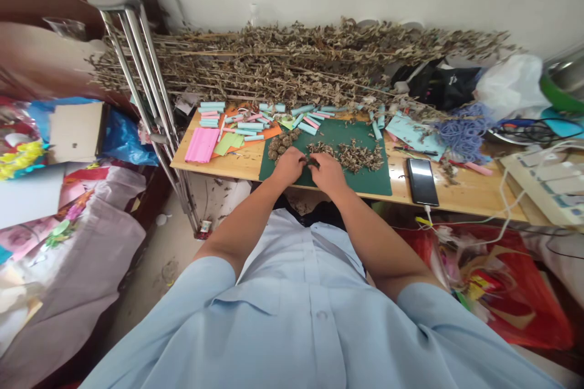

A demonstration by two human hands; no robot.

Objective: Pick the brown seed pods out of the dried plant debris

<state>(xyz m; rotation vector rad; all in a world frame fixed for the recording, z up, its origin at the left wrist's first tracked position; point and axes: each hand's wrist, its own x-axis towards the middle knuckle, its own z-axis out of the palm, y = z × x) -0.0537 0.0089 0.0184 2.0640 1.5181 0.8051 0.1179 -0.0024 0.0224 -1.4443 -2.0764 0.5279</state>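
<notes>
My left hand [288, 165] and my right hand [327, 171] rest close together on a dark green cutting mat [370, 181], fingers curled around a small dark dried piece [312, 162] pinched between them. Just beyond my left hand lies a cluster of brown dried balls [281, 144]. A loose pile of dried plant bits [353, 156] spreads across the mat past my right hand.
Dried branches [296, 64] are heaped along the wall. Rolled teal and pink papers [246, 123] and a pink sheet [201, 144] lie left on the wooden table [460, 191]. A phone [422, 181], purple yarn [463, 134], crutches [146, 91] and a power strip [542, 185] surround.
</notes>
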